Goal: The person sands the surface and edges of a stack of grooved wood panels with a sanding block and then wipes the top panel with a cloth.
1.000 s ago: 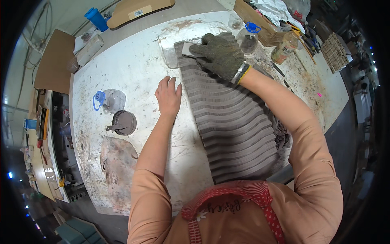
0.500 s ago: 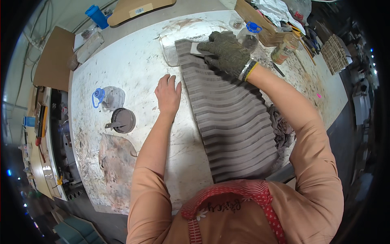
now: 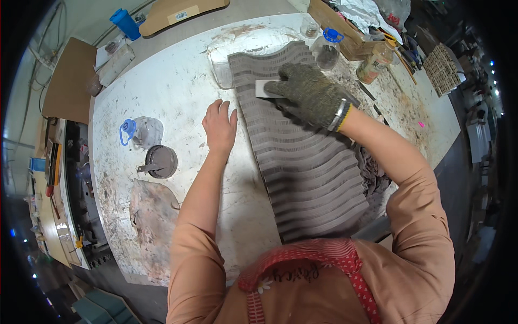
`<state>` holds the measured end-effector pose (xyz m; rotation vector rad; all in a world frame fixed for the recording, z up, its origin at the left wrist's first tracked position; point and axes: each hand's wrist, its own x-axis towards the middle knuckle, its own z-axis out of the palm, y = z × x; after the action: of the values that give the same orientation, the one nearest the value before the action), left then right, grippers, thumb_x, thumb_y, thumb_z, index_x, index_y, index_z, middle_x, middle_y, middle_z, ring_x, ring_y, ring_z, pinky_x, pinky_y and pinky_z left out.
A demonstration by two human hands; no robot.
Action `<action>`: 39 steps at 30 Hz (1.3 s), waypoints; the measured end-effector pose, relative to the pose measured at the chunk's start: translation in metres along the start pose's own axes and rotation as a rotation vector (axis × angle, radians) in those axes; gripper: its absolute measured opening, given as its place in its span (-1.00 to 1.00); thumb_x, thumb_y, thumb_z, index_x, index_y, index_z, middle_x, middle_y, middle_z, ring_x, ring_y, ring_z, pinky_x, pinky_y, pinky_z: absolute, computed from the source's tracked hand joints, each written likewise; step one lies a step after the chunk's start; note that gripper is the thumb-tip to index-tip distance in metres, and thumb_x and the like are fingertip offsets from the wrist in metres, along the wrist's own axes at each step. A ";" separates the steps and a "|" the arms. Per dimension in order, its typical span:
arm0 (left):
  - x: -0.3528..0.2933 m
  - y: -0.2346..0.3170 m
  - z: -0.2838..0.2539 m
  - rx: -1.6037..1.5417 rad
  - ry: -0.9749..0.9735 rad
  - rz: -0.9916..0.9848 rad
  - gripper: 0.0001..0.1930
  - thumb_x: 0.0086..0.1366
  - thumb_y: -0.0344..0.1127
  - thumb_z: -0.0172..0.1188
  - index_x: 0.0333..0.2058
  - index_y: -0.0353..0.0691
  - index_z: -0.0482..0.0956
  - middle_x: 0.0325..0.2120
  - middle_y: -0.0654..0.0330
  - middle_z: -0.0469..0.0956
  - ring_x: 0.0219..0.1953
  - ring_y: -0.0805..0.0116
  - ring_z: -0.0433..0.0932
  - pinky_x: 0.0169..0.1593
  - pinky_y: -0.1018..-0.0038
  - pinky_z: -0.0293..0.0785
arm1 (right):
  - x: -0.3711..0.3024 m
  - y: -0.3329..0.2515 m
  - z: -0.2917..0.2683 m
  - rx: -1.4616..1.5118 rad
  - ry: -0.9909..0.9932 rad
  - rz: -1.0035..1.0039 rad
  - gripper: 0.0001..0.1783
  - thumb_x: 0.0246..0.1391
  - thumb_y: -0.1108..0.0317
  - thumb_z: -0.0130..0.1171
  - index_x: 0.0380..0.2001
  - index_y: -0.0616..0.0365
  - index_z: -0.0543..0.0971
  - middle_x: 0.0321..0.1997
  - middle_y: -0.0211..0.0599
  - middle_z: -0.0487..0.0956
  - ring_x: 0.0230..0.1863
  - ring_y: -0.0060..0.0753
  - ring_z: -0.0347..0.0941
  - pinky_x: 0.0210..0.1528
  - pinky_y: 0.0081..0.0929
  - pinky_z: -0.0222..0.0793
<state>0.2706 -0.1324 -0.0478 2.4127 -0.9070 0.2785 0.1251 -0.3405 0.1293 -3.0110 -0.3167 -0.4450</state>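
Fingers of the bare left hand [image 3: 219, 125] lie flat and slightly spread on the white worktable [image 3: 178, 81], holding nothing, their tips just beside the left edge of the grey ribbed panel [image 3: 302, 162]. That panel, long and wavy with rows of ridges, lies on the table and runs from near the person's red apron [image 3: 307, 259] up toward the far side.

Well to the left of the panel, a clear plastic bottle with a blue cap [image 3: 139, 131] lies on its side, and a dark round lid-like piece [image 3: 159, 161] sits just below it. Further down on that side a brownish stain [image 3: 154, 216] marks the table.

On the upper part of the panel rests the right hand [image 3: 310, 94], in a dark knitted work glove with a yellow cuff. Its fingers curl over a small pale block [image 3: 265, 88] and press it onto the ridges near the panel's top left part.

Above the panel to the right stands another clear bottle with a blue cap [image 3: 328, 47], then a brown jar [image 3: 373, 63] beside a wooden box [image 3: 345, 27]. At the panel's right edge a grey rag [image 3: 375, 173] lies bunched against it.
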 end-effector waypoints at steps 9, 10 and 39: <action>0.001 0.000 -0.001 0.013 0.016 0.008 -0.60 0.35 -0.16 0.22 0.10 -0.17 0.55 0.16 0.11 0.45 0.25 0.11 0.37 0.25 0.12 0.25 | -0.004 -0.005 0.002 0.005 -0.154 0.204 -0.59 0.20 0.15 0.18 0.10 -0.06 0.57 -0.04 -0.02 0.52 0.03 0.00 0.49 0.07 -0.11 0.46; 0.000 0.001 0.000 0.023 0.014 0.010 -0.60 0.35 -0.16 0.22 0.10 -0.17 0.55 0.16 0.11 0.45 0.24 0.11 0.38 0.24 0.11 0.26 | -0.004 -0.007 0.004 0.011 -0.066 0.149 -0.59 0.21 0.14 0.17 0.11 -0.04 0.56 -0.05 -0.02 0.52 0.04 -0.01 0.49 0.08 -0.11 0.45; 0.001 -0.003 0.001 0.020 -0.016 0.016 -0.60 0.36 -0.14 0.19 0.12 -0.14 0.54 0.18 0.14 0.44 0.27 0.12 0.36 0.29 0.11 0.21 | -0.083 0.040 -0.051 -0.105 0.141 0.249 -0.49 0.07 0.32 0.30 0.13 0.06 0.55 0.11 -0.11 0.51 0.17 -0.05 0.44 0.23 -0.18 0.38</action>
<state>0.2731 -0.1315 -0.0500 2.4307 -0.9348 0.2756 0.0418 -0.4014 0.1517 -3.0401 0.0948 -0.6637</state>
